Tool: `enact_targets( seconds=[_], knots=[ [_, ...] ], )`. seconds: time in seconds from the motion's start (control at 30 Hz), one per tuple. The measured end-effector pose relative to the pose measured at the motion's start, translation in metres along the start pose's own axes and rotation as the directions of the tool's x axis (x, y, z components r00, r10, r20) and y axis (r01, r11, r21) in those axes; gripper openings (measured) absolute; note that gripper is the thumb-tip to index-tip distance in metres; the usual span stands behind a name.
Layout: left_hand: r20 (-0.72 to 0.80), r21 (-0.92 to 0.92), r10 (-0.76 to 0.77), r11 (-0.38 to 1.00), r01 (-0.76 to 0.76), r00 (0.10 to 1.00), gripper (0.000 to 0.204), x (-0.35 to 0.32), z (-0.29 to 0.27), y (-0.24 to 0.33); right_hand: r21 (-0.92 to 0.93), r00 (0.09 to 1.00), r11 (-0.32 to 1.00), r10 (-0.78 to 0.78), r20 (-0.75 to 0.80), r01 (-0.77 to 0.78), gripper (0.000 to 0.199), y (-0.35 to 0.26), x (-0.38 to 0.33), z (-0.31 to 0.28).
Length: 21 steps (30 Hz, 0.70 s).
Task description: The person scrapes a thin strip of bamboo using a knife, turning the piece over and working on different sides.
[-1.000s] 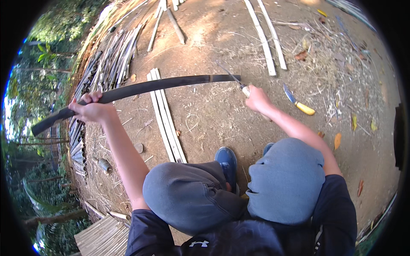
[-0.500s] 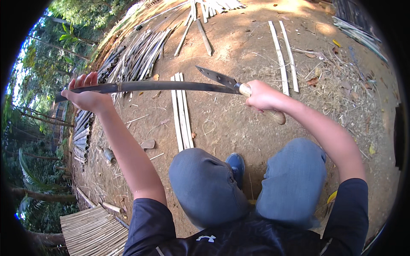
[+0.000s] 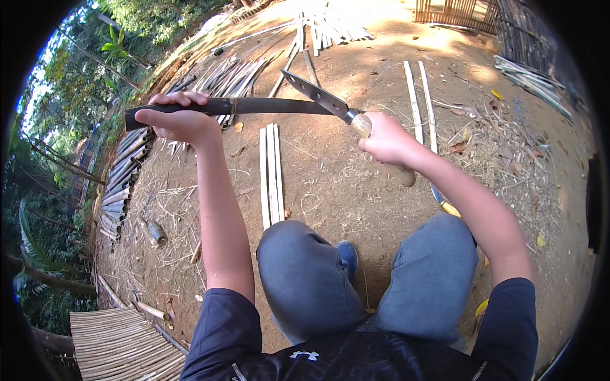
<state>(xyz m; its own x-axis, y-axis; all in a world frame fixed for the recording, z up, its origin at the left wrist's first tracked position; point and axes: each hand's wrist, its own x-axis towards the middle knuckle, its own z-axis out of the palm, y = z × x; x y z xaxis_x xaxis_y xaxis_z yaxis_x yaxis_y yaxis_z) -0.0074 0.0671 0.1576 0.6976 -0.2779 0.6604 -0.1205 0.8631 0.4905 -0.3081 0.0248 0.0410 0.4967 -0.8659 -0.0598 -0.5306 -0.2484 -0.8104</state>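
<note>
My left hand (image 3: 184, 122) wraps round a long dark piece of bamboo (image 3: 279, 106), fingers over the top and thumb along the near side. The bamboo lies nearly level in front of me, with a node close to my fingers. My right hand (image 3: 389, 141) grips the wooden handle (image 3: 362, 126) of a large knife. Its dark blade (image 3: 316, 96), with several holes along it, slants up and left. The bamboo's right end meets the blade near the handle; how far the edge has entered it cannot be made out.
Three pale bamboo strips (image 3: 270, 171) lie before my left knee, two more (image 3: 414, 101) farther right. A bamboo heap (image 3: 235, 79) and dark poles (image 3: 121, 190) lie left. By my right knee is a yellow-handled tool (image 3: 450, 209). A slatted bamboo mat (image 3: 124, 346) sits lower left.
My left hand has shifted right along with the bamboo, and its fingers, raised and loose before, now close round it. The knife has tilted more steeply. The yellow-handled tool has come into view.
</note>
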Motion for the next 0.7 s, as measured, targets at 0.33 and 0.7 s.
enact_targets(
  seconds=[0.33, 0.7],
  knots=[
    [-0.136, 0.066, -0.075, 0.994, 0.085, 0.988, 0.061, -0.050, -0.024, -0.021, -0.173, 0.996, 0.982, -0.063, 0.061, 0.073, 0.025, 0.011, 0.000, 0.034],
    [-0.038, 0.018, -0.197, 0.980, 0.197, 0.980, 0.053, -0.046, -0.043, -0.016, -0.164, 0.994, 0.986, 0.043, 0.096, -0.027, 0.029, 0.023, 0.016, 0.043]
  ],
)
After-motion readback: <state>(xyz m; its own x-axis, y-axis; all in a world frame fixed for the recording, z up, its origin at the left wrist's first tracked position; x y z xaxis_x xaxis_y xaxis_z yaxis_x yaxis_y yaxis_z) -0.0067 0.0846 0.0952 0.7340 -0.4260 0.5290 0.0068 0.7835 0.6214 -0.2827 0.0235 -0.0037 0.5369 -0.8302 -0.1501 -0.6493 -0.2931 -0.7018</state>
